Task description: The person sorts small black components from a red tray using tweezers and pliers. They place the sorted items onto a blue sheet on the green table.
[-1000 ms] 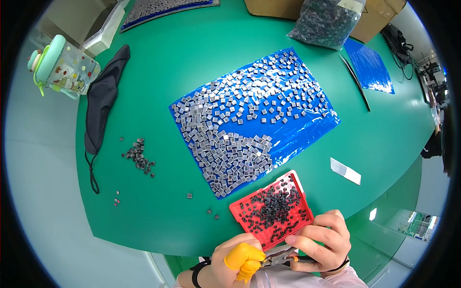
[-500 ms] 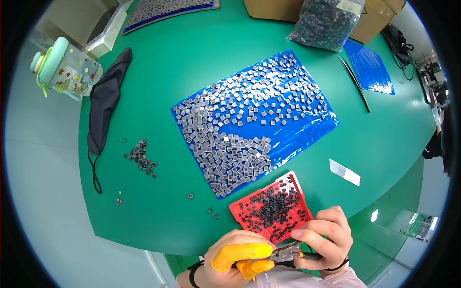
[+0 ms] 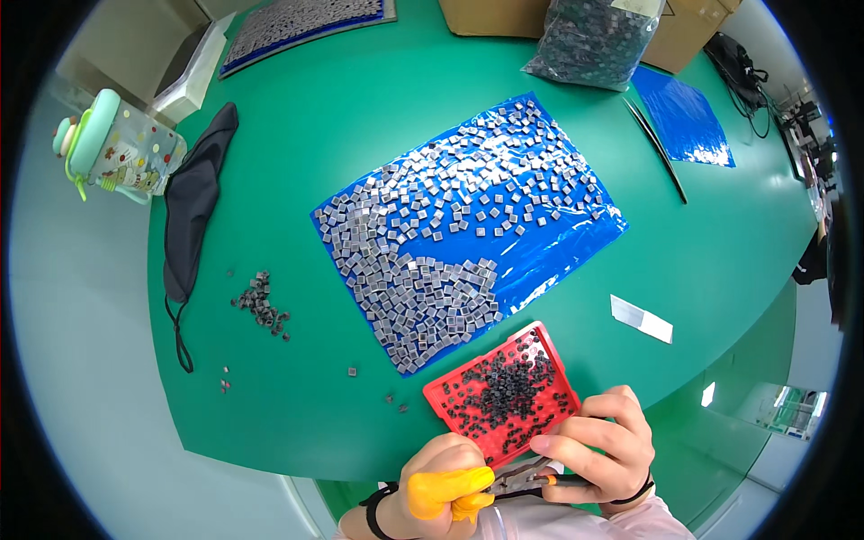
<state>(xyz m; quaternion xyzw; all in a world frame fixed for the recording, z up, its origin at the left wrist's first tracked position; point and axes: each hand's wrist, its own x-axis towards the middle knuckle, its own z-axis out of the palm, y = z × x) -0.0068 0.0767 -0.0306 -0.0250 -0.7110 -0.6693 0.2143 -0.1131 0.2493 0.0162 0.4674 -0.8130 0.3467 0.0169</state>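
Foremost, at the lower edge: one pair of pliers (image 3: 520,479), grey metal, handles partly orange and black; long axis roughly crosswise, nose pointing left, handles to the right, just below the red tray.

Left hand (image 3: 446,486): fingers curled, thumb and forefinger in wrinkled yellow covers, pressed together at the pliers' nose; whether a part is pinched between them cannot be told.

Right hand (image 3: 601,450): bare, fingers bent round the pliers' handles.

Red tray (image 3: 435,396): glossy, shallow, rectangular, long axis rising to the right; holds small black parts (image 3: 508,391), heaped at the middle, scattered toward the rim.

Table (image 3: 297,405): smooth, matt green.

On it, left of the tray: a single square piece (image 3: 352,371); further left, tiny pale bits (image 3: 225,385) and a loose pile of dark pieces (image 3: 259,306).

Right: a flat white strip (image 3: 641,319), slanting.

Beyond the tray: blue film (image 3: 540,265), shiny, creased, bearing many grey square pieces (image 3: 423,306), dense at the near left, sparser beyond.

Farther: black cloth pouch (image 3: 192,202) with cord; clear bottle (image 3: 135,153), mint lid; slim dark tweezers (image 3: 659,148); second blue sheet (image 3: 684,117); filled transparent bag (image 3: 594,45); brown cardboard box (image 3: 495,16).
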